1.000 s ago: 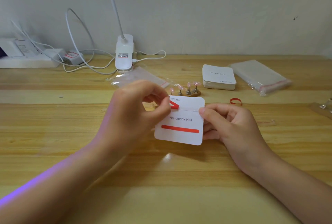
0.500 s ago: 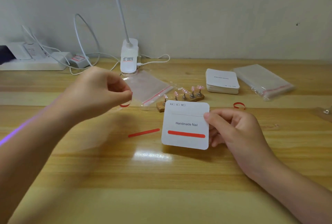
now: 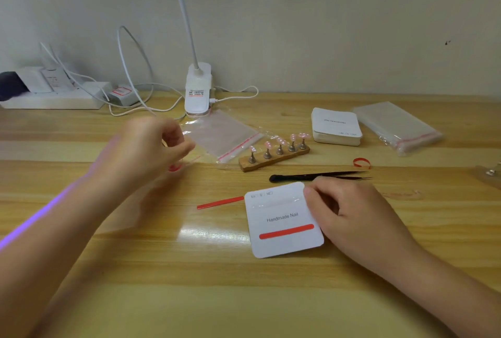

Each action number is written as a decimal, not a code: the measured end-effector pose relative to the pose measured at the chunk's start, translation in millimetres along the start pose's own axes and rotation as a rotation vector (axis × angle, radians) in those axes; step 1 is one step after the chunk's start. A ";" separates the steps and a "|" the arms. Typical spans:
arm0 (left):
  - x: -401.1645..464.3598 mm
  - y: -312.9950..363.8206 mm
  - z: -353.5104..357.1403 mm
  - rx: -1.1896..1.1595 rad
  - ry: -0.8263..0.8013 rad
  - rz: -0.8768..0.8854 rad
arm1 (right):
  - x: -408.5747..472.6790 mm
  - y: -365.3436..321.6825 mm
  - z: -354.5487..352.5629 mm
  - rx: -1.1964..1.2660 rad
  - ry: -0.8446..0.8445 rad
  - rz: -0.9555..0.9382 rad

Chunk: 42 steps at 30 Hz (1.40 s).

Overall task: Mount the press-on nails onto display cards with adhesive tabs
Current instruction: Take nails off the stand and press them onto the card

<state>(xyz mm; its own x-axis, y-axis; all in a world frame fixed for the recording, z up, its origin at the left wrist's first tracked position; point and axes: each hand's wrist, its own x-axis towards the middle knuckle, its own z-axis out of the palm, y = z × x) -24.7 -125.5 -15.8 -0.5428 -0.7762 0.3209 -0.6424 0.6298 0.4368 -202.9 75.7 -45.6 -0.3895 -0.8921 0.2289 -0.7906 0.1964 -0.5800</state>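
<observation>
Card (image 3: 284, 219), white and printed "Handmade Nail", lies flat on the table (image 3: 244, 297) near the middle, tilted a little, with a red strip (image 3: 286, 231) stuck across its lower part. Bare wood runs from its near edge to the table's front edge. The right hand (image 3: 349, 215) rests on the card's right edge, fingers curled loosely, a fingertip pressing the upper right corner. A loose red strip (image 3: 220, 202) lies just left of the card, its end almost touching the card's edge. Black tweezers (image 3: 320, 176) lie just beyond the card, tips pointing right, close to the right hand's knuckles. The left hand (image 3: 151, 147) is raised well left of the card and blurred; its fingers are drawn together, with something small and red (image 3: 174, 167) at their tips, though whether they pinch it I cannot tell. Farther back, a wooden stand (image 3: 273, 157) holds five pink nails (image 3: 280, 141) upright. A clear bag (image 3: 225, 134) lies left of it, a card stack (image 3: 336, 126) and bag pack (image 3: 395, 126) right. A lamp base (image 3: 198, 91) stands by the wall.
</observation>
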 end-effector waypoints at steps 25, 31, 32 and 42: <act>-5.0 20.7 18.7 -0.214 -0.131 0.221 | 73.1 28.4 -29.8 0.046 -0.051 0.138; -15.7 30.0 42.4 -0.162 -0.175 0.229 | 83.7 29.2 -20.3 -0.107 -0.072 0.171; -16.1 31.1 44.9 -0.133 -0.142 0.248 | 84.2 28.1 -19.3 -0.122 -0.079 0.168; -9.1 30.0 53.3 -0.168 -0.102 0.317 | 75.8 32.7 -18.4 -0.130 -0.054 0.096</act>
<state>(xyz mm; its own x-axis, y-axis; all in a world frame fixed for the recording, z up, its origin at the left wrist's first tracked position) -67.9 -97.9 -50.4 -0.7573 -0.5308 0.3805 -0.3404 0.8180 0.4637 -267.0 22.0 -32.8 -0.4428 -0.8868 0.1327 -0.8067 0.3294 -0.4906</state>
